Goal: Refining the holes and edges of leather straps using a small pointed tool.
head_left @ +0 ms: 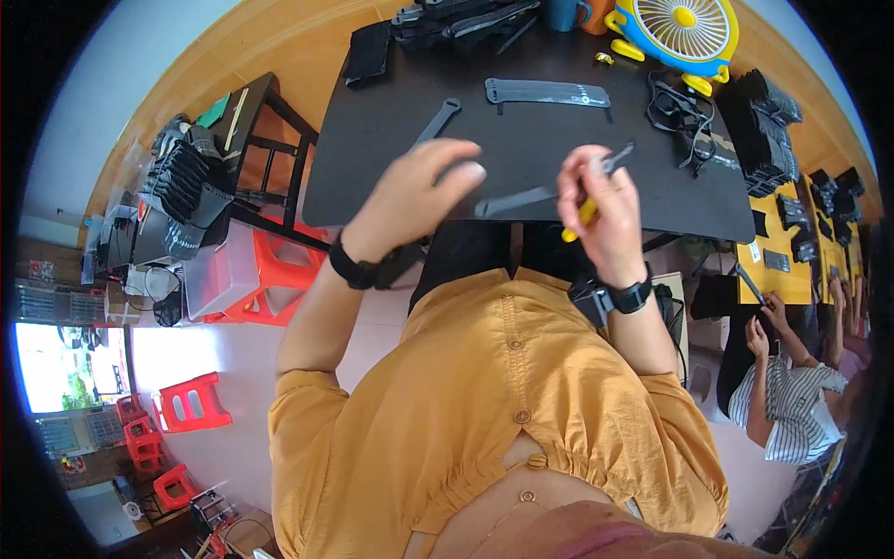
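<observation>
Left hand (421, 194) hovers with fingers parted, well apart from the right hand (601, 210), which is clamped on a yellow-handled, dark-tipped tool (586, 212), its middle hidden by fingers. A narrow grey strap (514, 201) on the black rectangular counter (372, 130) runs up to the right hand; whether it is held, I cannot tell. Tangled black webbing (703, 143) and a blue-and-yellow fan (684, 19) crowd the far right side; open surface shows before a broad grey band (540, 92).

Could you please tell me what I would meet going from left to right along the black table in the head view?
Black flat piece, narrow grey strap with a rounded end, grey strap nearest the front edge, held yellow handle, tangled black straps.
</observation>
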The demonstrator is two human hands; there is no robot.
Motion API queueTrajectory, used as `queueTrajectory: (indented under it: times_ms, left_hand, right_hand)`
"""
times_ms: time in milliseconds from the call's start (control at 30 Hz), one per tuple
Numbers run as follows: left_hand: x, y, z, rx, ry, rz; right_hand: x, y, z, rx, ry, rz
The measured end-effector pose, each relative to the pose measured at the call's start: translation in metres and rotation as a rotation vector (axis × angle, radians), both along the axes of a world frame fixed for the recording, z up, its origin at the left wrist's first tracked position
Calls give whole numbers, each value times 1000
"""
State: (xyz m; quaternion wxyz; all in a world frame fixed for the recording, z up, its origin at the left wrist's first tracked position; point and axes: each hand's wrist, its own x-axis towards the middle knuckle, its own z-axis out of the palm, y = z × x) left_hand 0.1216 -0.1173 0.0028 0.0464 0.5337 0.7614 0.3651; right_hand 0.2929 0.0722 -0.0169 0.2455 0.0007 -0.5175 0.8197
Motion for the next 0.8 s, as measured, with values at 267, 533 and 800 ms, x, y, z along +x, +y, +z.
queueTrajectory:
  times_ms: [267, 533, 800]
  left_hand:
    - [32, 2, -1, -165, -797, -136]
    - [16, 2, 13, -346, -802, 13]
    - [-21, 14, 23, -269, -769, -69]
  right_hand:
    - [-8, -13, -9, 13, -34, 150]
    - [-13, 11, -16, 148, -320, -162]
    - [-7, 56, -5, 116, -475, -175]
